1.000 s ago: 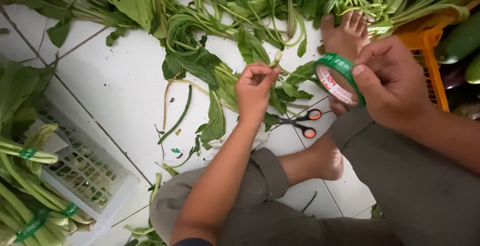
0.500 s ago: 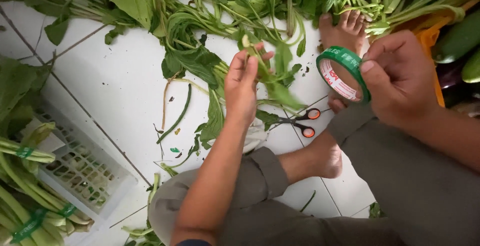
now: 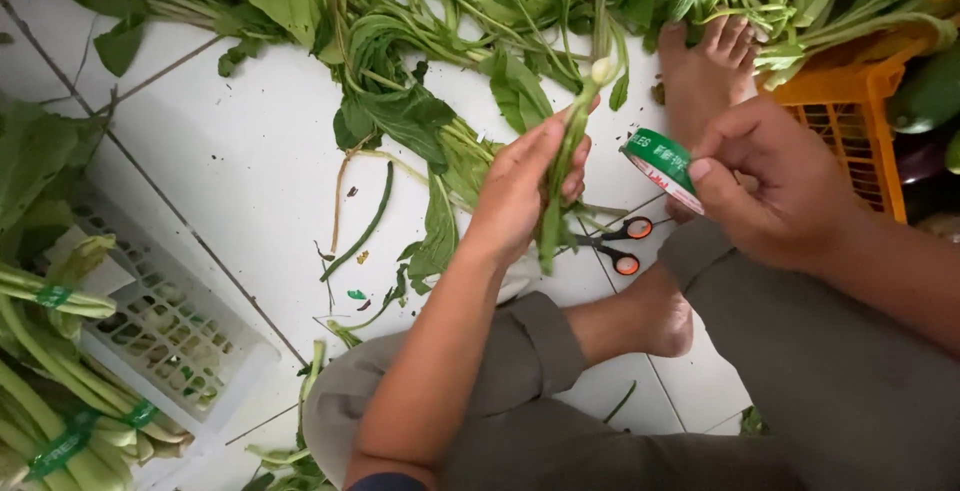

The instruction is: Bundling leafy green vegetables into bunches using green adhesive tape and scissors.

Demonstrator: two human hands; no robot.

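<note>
The person sits on a white tiled floor [image 3: 230, 161] with legs crossed, seen from above. The left hand [image 3: 525, 191] is closed around a small bunch of green stems [image 3: 565, 166], its grip grasping them about midway so that the bunch stands nearly upright, pale cut ends pointing to the far side and leaves hanging down toward the knee. The right hand [image 3: 775, 186] holds a roll of green tape [image 3: 662, 166] just right of the bunch, thumb pressed on the roll's outer face and fingers curled behind it; its grip is clenched on the roll. Roll and stems are near each other but not visibly touching.

On the floor between the hands, close to the person's bare foot [image 3: 650, 321], lies a pair of scissors [image 3: 612, 244] with orange-ringed black handles. A heap of loose leafy greens [image 3: 420, 11] spreads across the far side. At the right edge stands an orange plastic crate [image 3: 850, 121]. At the near left, a white slotted basket [image 3: 160, 331] holds bundles [image 3: 70, 431] of stems already bound with green bands.
</note>
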